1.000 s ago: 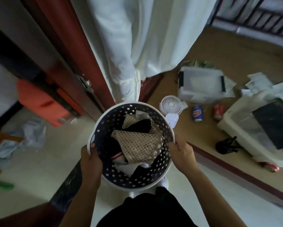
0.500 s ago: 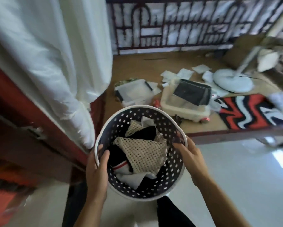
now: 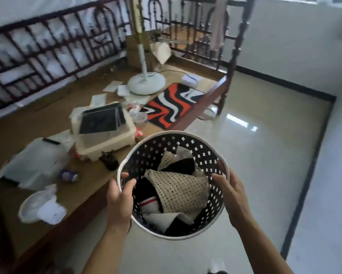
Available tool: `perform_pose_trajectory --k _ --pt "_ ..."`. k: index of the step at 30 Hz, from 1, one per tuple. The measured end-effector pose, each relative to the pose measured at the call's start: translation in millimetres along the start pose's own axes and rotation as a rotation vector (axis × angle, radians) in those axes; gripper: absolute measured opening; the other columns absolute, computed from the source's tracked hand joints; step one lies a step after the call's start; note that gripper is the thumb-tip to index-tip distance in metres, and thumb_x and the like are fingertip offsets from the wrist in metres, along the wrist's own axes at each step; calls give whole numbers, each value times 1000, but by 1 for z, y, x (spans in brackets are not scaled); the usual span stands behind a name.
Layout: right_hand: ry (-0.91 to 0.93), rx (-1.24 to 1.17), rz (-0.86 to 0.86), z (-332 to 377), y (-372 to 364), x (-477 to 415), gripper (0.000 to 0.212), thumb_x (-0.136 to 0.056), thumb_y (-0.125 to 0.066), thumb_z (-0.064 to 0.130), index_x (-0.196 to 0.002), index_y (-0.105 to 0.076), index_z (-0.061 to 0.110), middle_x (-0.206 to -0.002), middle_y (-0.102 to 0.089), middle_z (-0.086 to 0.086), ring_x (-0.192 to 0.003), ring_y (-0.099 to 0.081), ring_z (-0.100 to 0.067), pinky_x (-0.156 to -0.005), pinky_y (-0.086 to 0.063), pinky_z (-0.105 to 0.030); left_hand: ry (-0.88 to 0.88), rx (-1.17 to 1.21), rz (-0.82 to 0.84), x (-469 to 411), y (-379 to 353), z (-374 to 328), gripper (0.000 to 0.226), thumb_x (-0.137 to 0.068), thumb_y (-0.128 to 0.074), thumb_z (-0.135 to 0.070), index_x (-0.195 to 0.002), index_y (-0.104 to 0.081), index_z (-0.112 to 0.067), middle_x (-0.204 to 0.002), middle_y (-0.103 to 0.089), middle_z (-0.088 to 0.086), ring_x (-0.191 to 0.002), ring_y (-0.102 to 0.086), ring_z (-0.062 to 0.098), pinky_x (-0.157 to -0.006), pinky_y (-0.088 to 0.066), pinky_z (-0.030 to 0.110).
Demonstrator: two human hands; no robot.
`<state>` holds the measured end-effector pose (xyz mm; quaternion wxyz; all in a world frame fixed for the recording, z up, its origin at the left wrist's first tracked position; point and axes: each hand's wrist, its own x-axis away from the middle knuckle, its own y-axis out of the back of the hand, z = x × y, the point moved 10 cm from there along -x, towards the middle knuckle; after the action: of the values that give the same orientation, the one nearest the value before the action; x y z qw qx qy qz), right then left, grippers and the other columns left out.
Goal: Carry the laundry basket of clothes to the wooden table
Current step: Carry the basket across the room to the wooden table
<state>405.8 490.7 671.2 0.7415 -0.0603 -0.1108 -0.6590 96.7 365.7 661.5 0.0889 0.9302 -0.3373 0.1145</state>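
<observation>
A round laundry basket [image 3: 156,141] with a white rim and dark perforated wall hangs in front of me, above the pale tiled floor. Clothes [image 3: 176,191] fill it: a beige mesh piece on top of black and white garments. My left hand [image 3: 119,200] grips the rim on the left, thumb inside. My right hand [image 3: 232,196] grips the rim on the right. A low wooden platform [image 3: 47,115] with a dark railing lies to the left and ahead.
On the platform lie a clear storage box [image 3: 101,133], a flat plastic lid [image 3: 35,163], a small white fan [image 3: 41,208], cans, papers, a red-black-white rug [image 3: 172,105] and a standing fan's base [image 3: 146,83]. Glossy floor [image 3: 255,145] stretches right to a white wall.
The view has swung right, from the white curtain and doorway to the platform and open floor. The basket stays held in both hands and now sits right of the platform's edge.
</observation>
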Motion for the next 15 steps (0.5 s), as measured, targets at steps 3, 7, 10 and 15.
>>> perform_pose_trajectory --k 3,7,10,15 --pt "-26 -36 -62 -14 73 -30 45 -81 -65 34 -126 -74 31 -113 -83 5 -110 -75 -12 -85 -57 -30 -1 -29 101 6 -90 -5 16 -81 -66 -16 -95 -61 -21 -96 -68 9 -90 -65 24 -80 -53 39" --pt "-63 -52 -144 -17 155 -72 51 -73 -70 51 -122 -74 36 -115 -82 4 -112 -75 -16 -97 -61 -44 18 -55 171 6 -190 -8 18 -86 -65 -8 -98 -65 -21 -96 -72 8 -88 -69 25 -77 -53 35" --pt "-59 -68 -185 -11 193 -111 39 -78 -71 44 -117 -70 43 -122 -78 -3 -116 -73 -23 -98 -60 -45 32 -42 199 0 -250 -15 22 -81 -66 -11 -100 -65 -22 -99 -73 11 -90 -70 27 -83 -58 44" --pt "-42 -69 -197 7 224 -194 36 -83 -68 41 -119 -65 42 -122 -75 1 -113 -72 -16 -93 -61 -39 49 -3 214 -40 -336 -32 21 -78 -66 -17 -94 -68 -31 -101 -75 13 -97 -73 35 -89 -58 52"
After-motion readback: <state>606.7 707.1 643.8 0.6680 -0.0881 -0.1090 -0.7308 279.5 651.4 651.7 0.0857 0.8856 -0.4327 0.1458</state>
